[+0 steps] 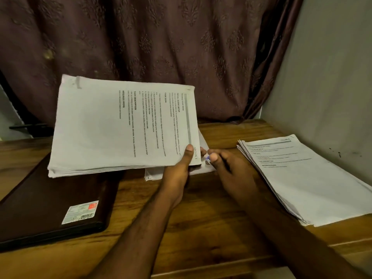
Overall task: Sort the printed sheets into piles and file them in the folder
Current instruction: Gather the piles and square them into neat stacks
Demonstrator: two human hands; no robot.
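Table [201, 214]: wooden, carrying every item below.
Folder [50, 202]: dark, lying shut at the left, well apart from the right hand and nearer the left.
Held stack [120, 127]: being lifted clear of the table, its long axis running left to right, hanging partly over the folder's far end.
Right pile [302, 178]: resting fanned at the table's right edge.
Middle pile [155, 174]: lying under the held stack, mostly hidden.
Left hand [179, 168]: pinching the held stack's near right corner, thumb on top beside the "SECTION 1" mark.
Right hand [227, 168]: gripping a pen [209, 159], just beside that corner.
Judgement: the left hand is placed better for carrying the stack to the folder.
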